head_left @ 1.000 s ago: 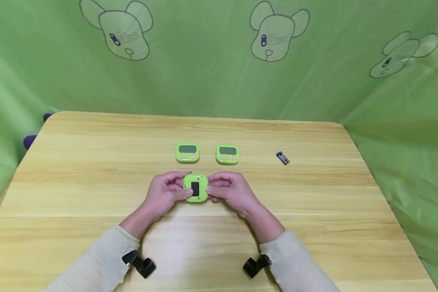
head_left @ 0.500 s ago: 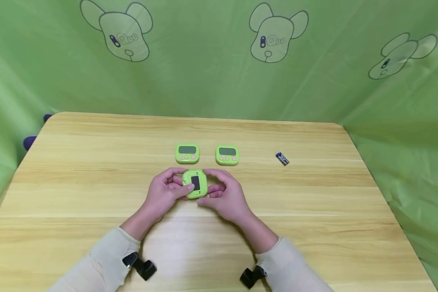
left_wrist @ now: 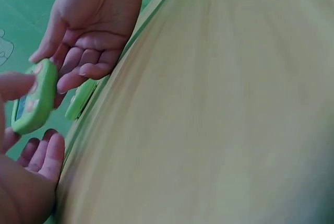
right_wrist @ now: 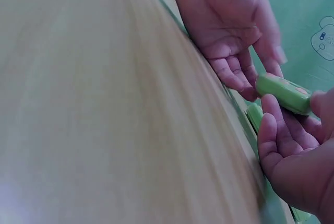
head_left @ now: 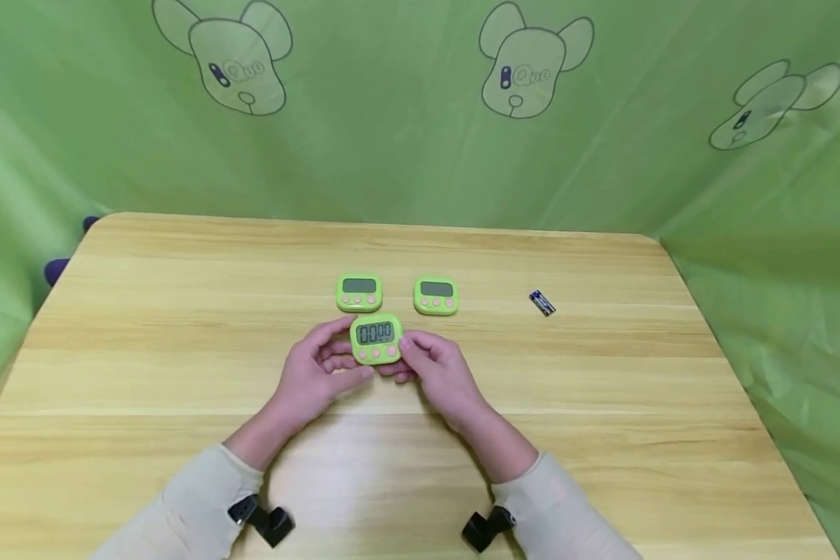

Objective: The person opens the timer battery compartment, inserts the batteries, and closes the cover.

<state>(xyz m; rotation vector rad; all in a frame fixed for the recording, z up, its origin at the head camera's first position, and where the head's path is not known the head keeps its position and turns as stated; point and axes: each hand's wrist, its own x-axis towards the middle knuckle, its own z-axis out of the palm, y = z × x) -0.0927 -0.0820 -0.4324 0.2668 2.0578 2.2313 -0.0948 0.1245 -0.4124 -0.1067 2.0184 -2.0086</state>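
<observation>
Centrally held, a green digital timer shows a row of zeros

Clearly, the right hand does the holding: its fingers pinch the timer at the lower right corner, with the thumb on the front face beside the rightmost pink button and other fingers tucked behind. The left hand sits at the opposite side with its fingers spread in a wide, loose curve; the index fingertip is at the upper left corner, while the thumb lies along the lower edge. Whether that thumb touches the casing, I cannot tell.

The timer is above the tabletop, tilted slightly, its screen and three pink buttons turned toward the head camera.

Just beyond it, two matching timers lie face up side by side, a left one and a right one, apart from each other, each with a grey screen over pink buttons. Well to the right of them, a pair of dark blue batteries rests at a slant.

Both forearms wear pale sleeves with black wrist mounts. Behind the tabletop hangs a green curtain printed with outlined animal heads.
</observation>
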